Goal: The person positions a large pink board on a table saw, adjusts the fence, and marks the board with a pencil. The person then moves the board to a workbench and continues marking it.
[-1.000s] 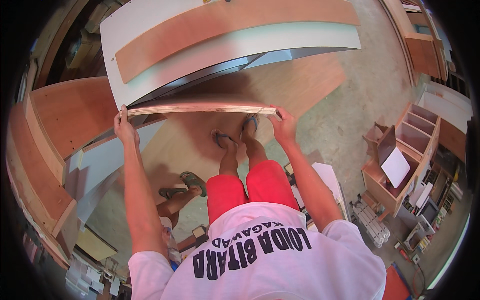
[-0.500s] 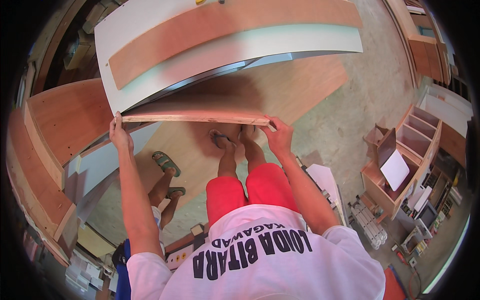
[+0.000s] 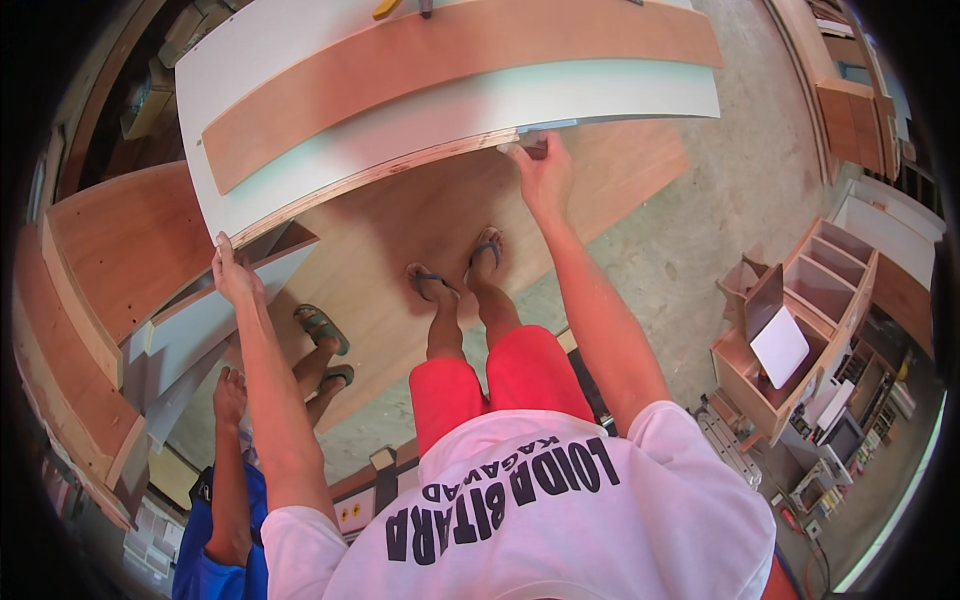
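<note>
A curved white panel (image 3: 640, 90) lies across the upper middle, with a curved light-brown plywood strip (image 3: 450, 50) on top. Along its near edge runs the layered edge of a plywood board (image 3: 400, 160), up against the panel. My left hand (image 3: 238, 270) grips that board at its left end, by the panel's corner. My right hand (image 3: 543, 180) has its thumb and fingers round the board's right end, partly hidden underneath. My feet in sandals stand on a plywood sheet (image 3: 630, 165) below.
A co-worker's hand (image 3: 230, 395), blue sleeve and sandalled feet are close on my left. Curved wooden units (image 3: 130, 255) and pale panels stand at left. On the right are a compartmented cabinet (image 3: 820, 260), a white laptop-like flat object (image 3: 780, 350) and clutter.
The board has risen away from me to meet the white panel's edge, my right hand moving up and slightly left with it. The co-worker's arm has come into view at lower left.
</note>
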Motion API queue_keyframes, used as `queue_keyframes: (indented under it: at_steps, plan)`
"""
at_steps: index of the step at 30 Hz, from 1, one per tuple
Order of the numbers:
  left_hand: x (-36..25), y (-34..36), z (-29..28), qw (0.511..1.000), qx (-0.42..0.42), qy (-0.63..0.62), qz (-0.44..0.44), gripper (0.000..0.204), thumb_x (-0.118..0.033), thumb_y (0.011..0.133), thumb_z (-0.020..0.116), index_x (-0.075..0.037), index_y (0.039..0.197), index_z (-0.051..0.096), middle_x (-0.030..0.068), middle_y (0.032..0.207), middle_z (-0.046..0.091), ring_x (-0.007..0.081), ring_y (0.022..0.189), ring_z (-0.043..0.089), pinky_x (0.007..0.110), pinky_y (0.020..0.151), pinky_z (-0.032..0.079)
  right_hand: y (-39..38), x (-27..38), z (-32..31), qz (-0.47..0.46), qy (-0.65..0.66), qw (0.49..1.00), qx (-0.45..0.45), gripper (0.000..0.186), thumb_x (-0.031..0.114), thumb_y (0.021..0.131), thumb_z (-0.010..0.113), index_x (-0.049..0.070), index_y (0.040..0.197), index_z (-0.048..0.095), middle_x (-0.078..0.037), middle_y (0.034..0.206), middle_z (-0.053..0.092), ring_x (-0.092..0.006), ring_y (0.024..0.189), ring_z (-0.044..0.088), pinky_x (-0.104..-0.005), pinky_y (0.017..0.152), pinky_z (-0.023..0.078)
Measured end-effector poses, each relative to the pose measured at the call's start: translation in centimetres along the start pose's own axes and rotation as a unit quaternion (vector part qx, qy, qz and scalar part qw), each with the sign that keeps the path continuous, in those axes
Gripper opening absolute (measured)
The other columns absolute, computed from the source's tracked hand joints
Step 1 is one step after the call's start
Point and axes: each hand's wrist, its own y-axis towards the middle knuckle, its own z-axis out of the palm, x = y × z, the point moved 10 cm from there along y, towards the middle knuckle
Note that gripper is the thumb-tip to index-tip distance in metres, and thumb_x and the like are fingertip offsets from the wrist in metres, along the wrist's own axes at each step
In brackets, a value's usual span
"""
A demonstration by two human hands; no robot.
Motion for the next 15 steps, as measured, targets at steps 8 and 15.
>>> queue_keyframes:
  at_steps: [8, 15]
  plan:
    - [-0.3, -1.2, 0.7, 0.999, -0.017, 0.024, -0.014, 0.050, -0.040, 0.092, 0.078, -0.005, 0.124, 0.061, 0.0070, 0.130, 0.062, 0.0178, 0.127, 0.050, 0.046, 0.113, 0.030, 1.3, 0.0, 1.0, -0.059, 0.000, 0.995, 0.081, 0.037, 0.030, 0.088, 0.080, -0.002, 0.105, 0.074, -0.016, 0.088, 0.074, -0.0212, 0.073, 0.068, -0.0346, 0.071, 0.053]
    - [-0.2, -1.3, 0.3, 0.999, -0.006, 0.045, -0.022, 0.058, -0.044, 0.092, 0.076, -0.006, 0.132, 0.058, 0.0091, 0.140, 0.057, 0.0206, 0.138, 0.043, 0.052, 0.119, 0.023, 0.8, 2.2, 1.0, -0.128, 0.018, 0.986, 0.105, 0.039, 0.038, 0.093, 0.071, -0.001, 0.100, 0.073, -0.024, 0.100, 0.070, -0.0397, 0.089, 0.067, -0.0453, 0.080, 0.053]
